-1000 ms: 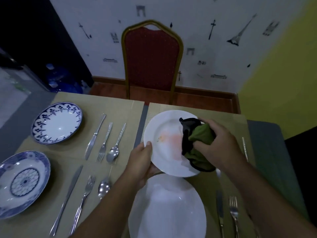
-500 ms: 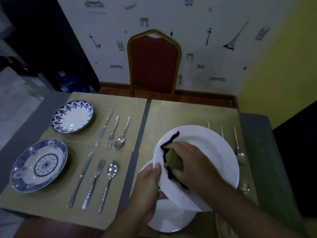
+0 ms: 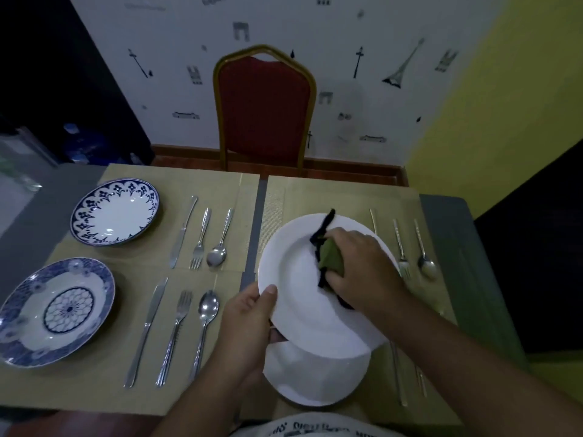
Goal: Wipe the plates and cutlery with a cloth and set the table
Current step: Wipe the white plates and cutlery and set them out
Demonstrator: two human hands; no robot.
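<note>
A red chair (image 3: 265,108) stood at the far side of the counter (image 3: 448,234). On the left, 2 blue-patterned plates lay on tan placemats (image 3: 220,187): the far blue plate (image 3: 115,212) and the near blue plate (image 3: 53,313), each with a knife, fork and spoon to its right. At the far right lay a fork (image 3: 400,244) and a spoon (image 3: 424,250), partly hidden by the right arm. The left hand (image 3: 249,323) gripped the near-left rim of a white plate (image 3: 299,298), thumb on top, holding it tilted above a second white plate (image 3: 315,380). The right hand (image 3: 362,266) was curled round a bunched green cloth (image 3: 329,258) with black edging, pressing it onto the held plate's face.
</note>
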